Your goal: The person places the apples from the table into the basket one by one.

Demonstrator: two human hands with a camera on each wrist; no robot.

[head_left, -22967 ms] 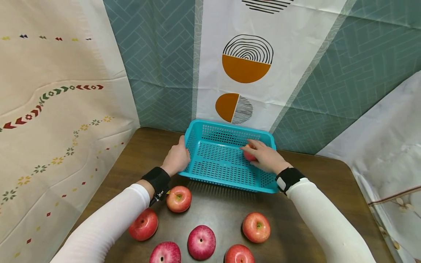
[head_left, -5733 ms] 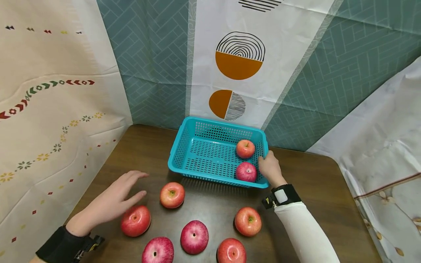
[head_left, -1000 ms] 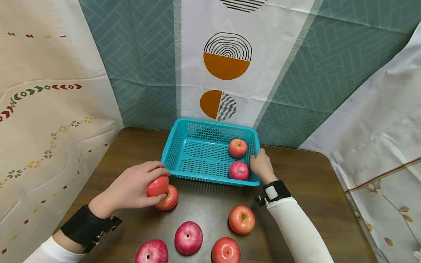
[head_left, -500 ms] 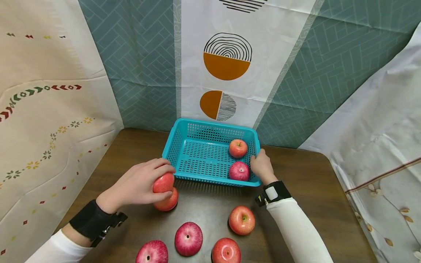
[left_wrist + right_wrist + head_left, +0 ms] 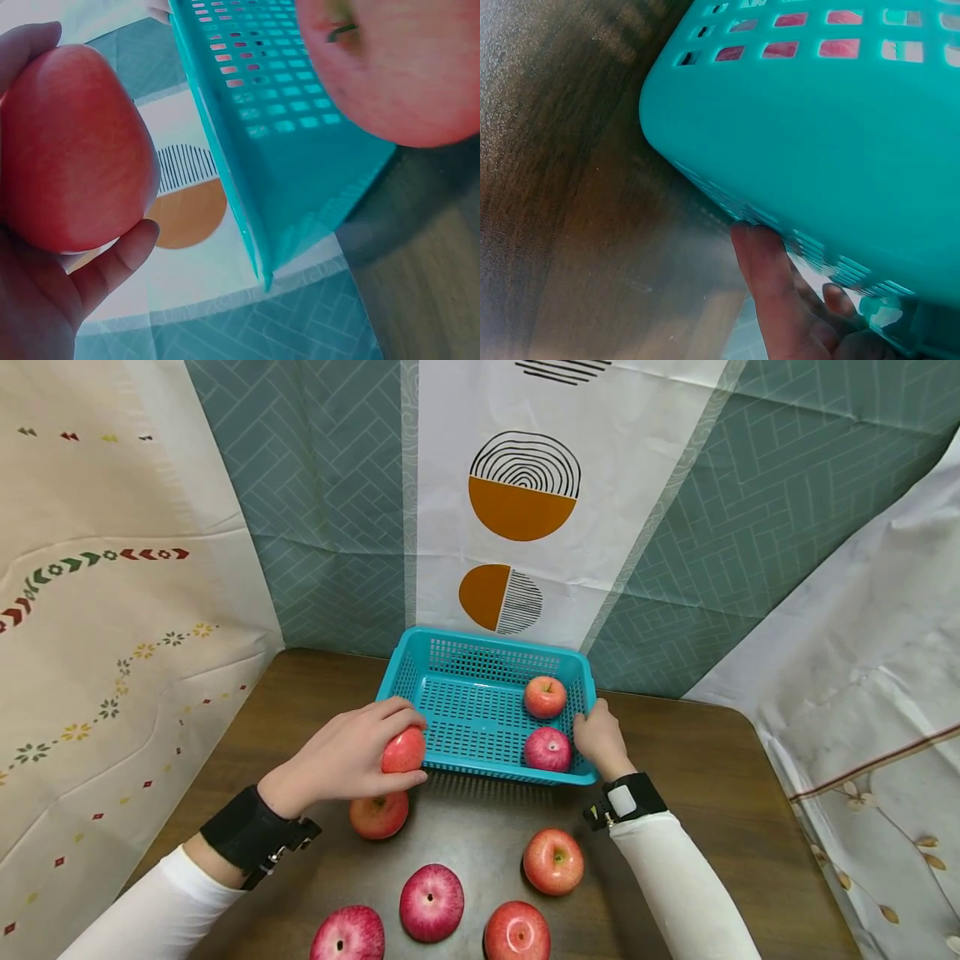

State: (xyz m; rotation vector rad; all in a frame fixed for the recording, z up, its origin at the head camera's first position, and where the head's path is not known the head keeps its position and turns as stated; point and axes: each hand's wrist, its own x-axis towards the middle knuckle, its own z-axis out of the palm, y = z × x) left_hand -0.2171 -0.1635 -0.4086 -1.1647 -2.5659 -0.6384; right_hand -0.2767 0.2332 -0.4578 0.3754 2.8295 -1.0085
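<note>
An apple is grasped by the left hand; the turquoise basket is gripped at three o'clock by the right hand

Before me, the brown wooden desk carries a turquoise basket at its back and five reddish apples nearer me.

White sleeves, black wristbands
</note>
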